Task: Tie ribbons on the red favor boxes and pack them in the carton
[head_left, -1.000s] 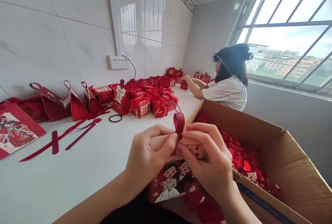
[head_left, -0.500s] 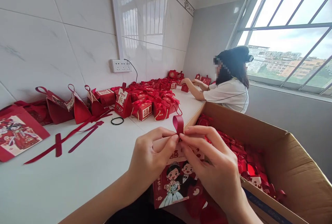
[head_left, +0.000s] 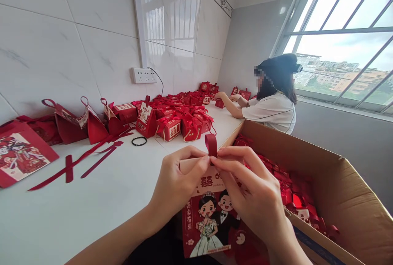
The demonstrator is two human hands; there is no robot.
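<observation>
A red box (head_left: 208, 224) printed with a cartoon couple hangs upright below my hands, past the table's front edge. A dark red ribbon loop (head_left: 211, 144) rises from its top. My left hand (head_left: 181, 179) pinches the box's top edge at the left foot of the loop. From the right, my right hand (head_left: 253, 187) closes thumb and fingers on the same top edge by the ribbon, partly covering the box front. The fingertips of both hands nearly meet there.
Many red gift boxes (head_left: 168, 128) stand along the wall on the white table (head_left: 101, 212). Ribbon strips (head_left: 69, 169) and a black ring (head_left: 139, 141) lie at left. A cardboard carton (head_left: 331, 179) of red boxes fills the right. A person (head_left: 270, 105) works beyond.
The box front has tilted further into view, showing more of the printed couple and lettering. Both hands keep hold of its top with little movement.
</observation>
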